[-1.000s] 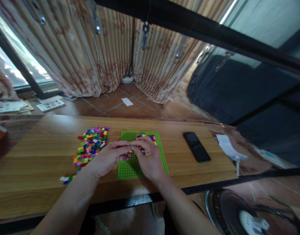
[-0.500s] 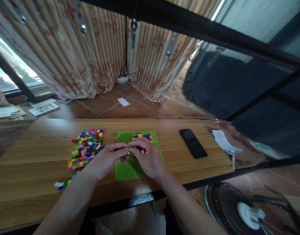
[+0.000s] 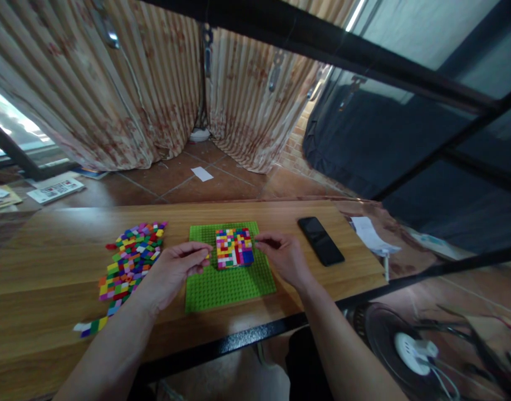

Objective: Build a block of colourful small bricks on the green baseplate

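Observation:
A green baseplate (image 3: 228,287) lies on the wooden table (image 3: 50,239), with a square patch of small coloured bricks (image 3: 234,248) pressed onto its far half. My left hand (image 3: 172,270) rests at the plate's left edge, thumb and forefinger pinched on what looks like a tiny yellow brick (image 3: 207,256). My right hand (image 3: 283,257) sits at the plate's right edge with its fingers curled and the tips pressed together; whether they hold anything is hidden. Both hands are off the brick patch.
A spread of loose coloured bricks (image 3: 128,262) lies left of the plate, trailing toward the table's front edge. To the right lie a black phone (image 3: 321,240) and a paper slip (image 3: 370,235). A fan (image 3: 401,351) stands on the floor below the table's right end.
Both hands were together over the brick patch, covering it. They have drawn apart to the plate's left and right edges, and the patch now shows whole. The camera has turned slightly.

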`<state>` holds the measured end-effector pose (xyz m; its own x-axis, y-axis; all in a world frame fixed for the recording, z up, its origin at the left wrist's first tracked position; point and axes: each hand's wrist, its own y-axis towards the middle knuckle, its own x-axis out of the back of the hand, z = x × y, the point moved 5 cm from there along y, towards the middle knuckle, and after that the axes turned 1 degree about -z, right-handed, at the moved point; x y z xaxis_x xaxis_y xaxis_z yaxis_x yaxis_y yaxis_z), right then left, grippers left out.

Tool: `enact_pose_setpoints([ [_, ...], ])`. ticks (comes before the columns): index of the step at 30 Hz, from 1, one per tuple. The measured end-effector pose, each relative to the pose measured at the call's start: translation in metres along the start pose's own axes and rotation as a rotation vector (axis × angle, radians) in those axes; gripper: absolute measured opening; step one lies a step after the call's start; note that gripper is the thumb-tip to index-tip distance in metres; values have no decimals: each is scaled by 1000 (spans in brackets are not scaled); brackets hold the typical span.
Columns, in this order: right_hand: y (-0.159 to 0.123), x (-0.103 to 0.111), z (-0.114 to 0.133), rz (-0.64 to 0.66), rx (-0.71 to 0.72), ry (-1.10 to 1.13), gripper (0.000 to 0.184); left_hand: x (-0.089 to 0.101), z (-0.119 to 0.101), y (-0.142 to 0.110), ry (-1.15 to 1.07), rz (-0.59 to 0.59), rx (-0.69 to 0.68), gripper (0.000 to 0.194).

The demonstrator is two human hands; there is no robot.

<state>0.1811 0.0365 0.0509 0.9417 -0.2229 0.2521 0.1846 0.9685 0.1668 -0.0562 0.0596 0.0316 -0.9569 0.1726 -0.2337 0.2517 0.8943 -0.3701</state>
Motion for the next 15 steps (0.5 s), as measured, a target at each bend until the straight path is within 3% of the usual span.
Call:
enact_pose_setpoints([
  [15,-1,-10,-19,60,-116,65,8,1,1,2,49,-28,8,31],
])
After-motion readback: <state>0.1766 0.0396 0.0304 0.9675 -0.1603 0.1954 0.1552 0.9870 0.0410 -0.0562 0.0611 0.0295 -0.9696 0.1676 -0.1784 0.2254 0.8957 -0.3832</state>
